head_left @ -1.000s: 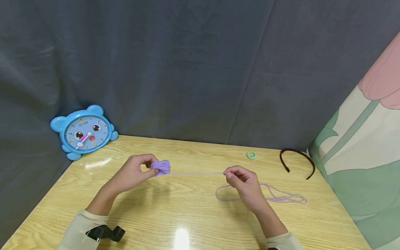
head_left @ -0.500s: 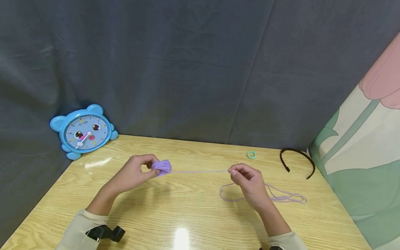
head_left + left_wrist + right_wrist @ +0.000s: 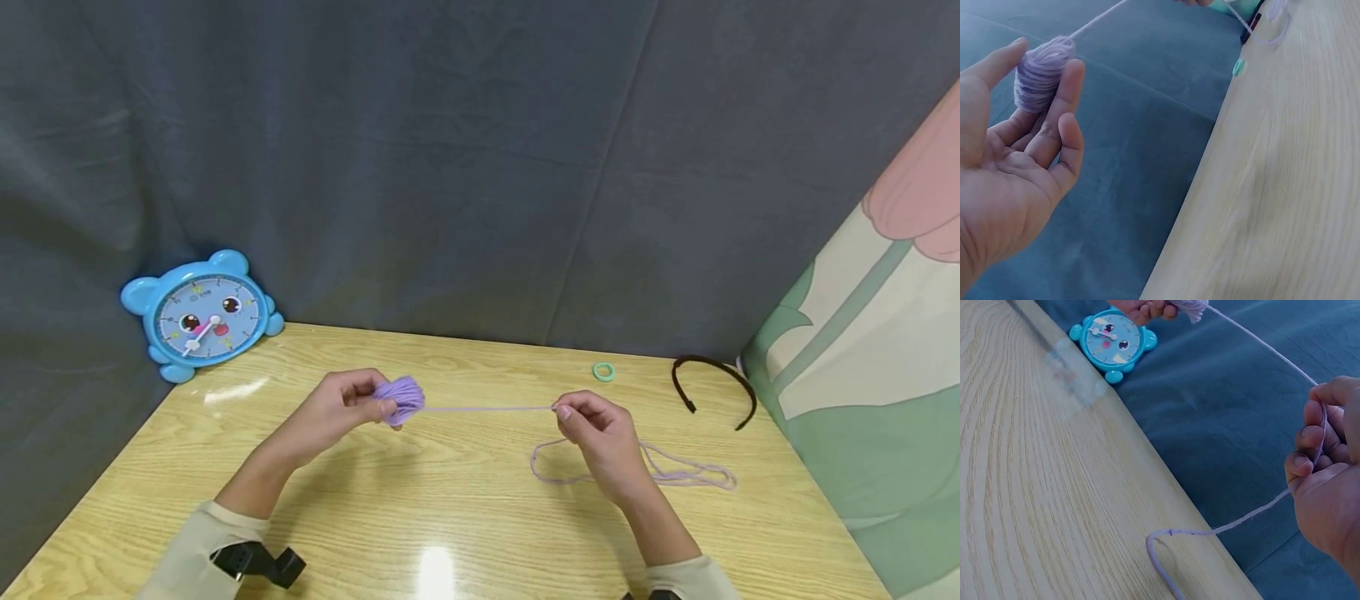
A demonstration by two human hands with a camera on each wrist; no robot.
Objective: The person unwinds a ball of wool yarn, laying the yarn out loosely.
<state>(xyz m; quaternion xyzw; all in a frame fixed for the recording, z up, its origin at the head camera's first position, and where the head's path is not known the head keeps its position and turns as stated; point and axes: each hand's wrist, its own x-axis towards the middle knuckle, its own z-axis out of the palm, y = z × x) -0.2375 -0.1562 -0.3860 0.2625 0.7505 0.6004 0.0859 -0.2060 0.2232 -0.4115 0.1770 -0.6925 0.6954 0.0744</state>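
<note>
A small wound bundle of purple yarn (image 3: 402, 399) is pinched between thumb and fingers of my left hand (image 3: 337, 412), above the table. In the left wrist view the bundle (image 3: 1042, 74) shows many wraps side by side. A single taut strand (image 3: 487, 409) runs from it to my right hand (image 3: 603, 442), which pinches the strand at thumb and forefinger. The right wrist view shows the strand (image 3: 1260, 341) passing through my right hand's curled fingers (image 3: 1313, 434) and out below. From there the loose yarn (image 3: 693, 477) trails in loops on the table, partly behind my right wrist.
A blue bear-shaped clock (image 3: 210, 317) leans at the table's back left. Toward the back right lie a green ring (image 3: 603, 372) and a black headband (image 3: 716, 362). Dark curtain (image 3: 450, 167) rises behind the wooden table (image 3: 465, 517); a floral cloth (image 3: 877, 375) hangs at right.
My left hand has turned the yarn bundle and shifted slightly right. My right hand has drifted a little right and up, pulling the loose loop on the table along.
</note>
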